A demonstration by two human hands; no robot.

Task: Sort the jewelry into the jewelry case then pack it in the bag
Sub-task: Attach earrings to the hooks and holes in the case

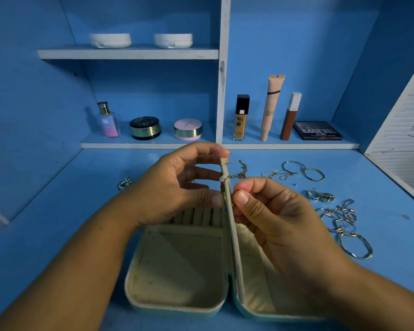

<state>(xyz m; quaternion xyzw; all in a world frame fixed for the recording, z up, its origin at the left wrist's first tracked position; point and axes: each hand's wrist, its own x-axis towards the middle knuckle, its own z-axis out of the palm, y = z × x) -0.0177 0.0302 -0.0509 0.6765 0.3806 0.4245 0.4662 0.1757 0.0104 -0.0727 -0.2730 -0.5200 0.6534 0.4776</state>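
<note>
Jewelry case (177, 266) open beneath: left hand (175, 187) pinches the divider flap (233, 230) upright; right hand (273, 216), pinching a stud (234, 192), should push it squarely through.

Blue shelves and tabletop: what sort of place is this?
Probably a vanity: a foundation bottle and a compact stand on the shelves, and jewelry lies loose on the tabletop beside an open case.
</note>
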